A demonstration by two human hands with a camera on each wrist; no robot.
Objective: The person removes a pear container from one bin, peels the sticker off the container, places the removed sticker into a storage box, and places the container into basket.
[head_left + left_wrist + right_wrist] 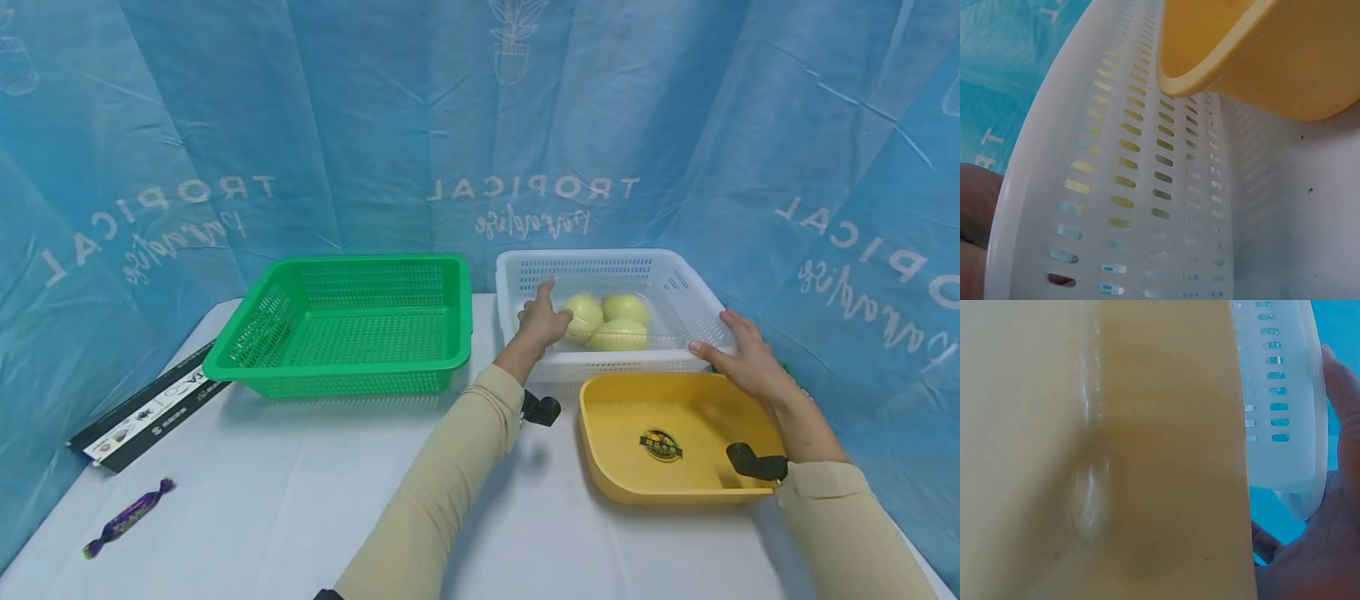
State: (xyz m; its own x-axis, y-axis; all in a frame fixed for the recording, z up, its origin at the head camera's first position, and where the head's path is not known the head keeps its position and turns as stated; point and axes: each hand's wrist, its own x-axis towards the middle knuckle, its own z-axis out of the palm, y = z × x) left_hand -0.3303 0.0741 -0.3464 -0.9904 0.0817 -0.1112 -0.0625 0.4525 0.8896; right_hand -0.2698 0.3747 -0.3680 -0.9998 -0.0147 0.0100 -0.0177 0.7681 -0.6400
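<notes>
1. We see open tabletop [315, 500] in front of the green basket [348, 321], with only a boxed roll [150, 408] and a wrapped candy [127, 517] near its left edge.
2. A narrow gap runs between the green basket and the white basket [607, 271].
3. The yellow tub [660, 492] sits tight against the white basket's near wall — no passage there.
4. Three pale green fruits [611, 321] fill part of the white basket, and the blue curtain [375, 125] closes off the back and both sides.
</notes>
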